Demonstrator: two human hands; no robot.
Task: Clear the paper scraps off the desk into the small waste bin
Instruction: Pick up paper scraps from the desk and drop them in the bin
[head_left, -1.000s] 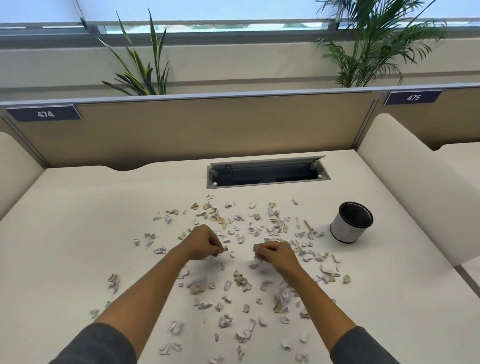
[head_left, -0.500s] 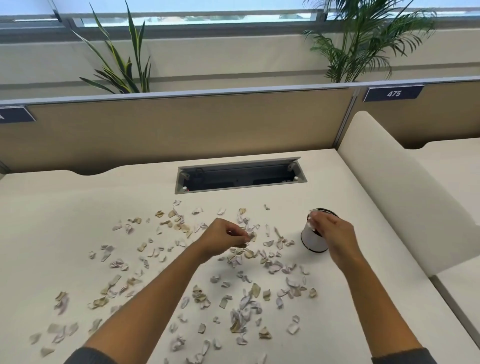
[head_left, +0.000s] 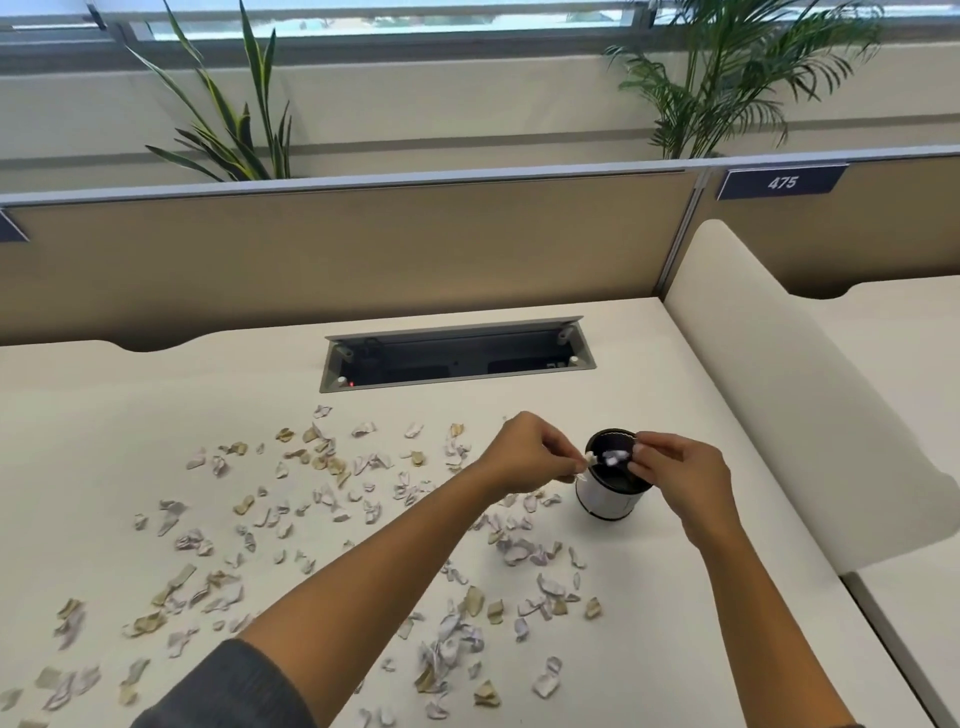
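Note:
A small round waste bin (head_left: 608, 501), white with a black rim, stands on the cream desk (head_left: 130, 415) right of centre. My left hand (head_left: 524, 454) is at the bin's left rim, fingers pinched on a white paper scrap (head_left: 746, 456). My right hand (head_left: 680, 470) is over the bin's right rim, fingertips loose, with a white scrap (head_left: 615, 457) in the air just below them above the bin's mouth. Several torn paper scraps (head_left: 322, 483), white, lilac and tan, lie scattered across the desk left of and in front of the bin.
An open cable tray (head_left: 457, 356) is recessed in the desk behind the scraps. A tan partition (head_left: 363, 249) closes the back. A cream curved divider (head_left: 779, 374) rises at the right, close to the bin. Plants stand behind the partition.
Both hands left the scrap pile and moved right to the bin. My right hand reached it first; my left hand has now arrived at its rim. A scrap is leaving the right fingertips.

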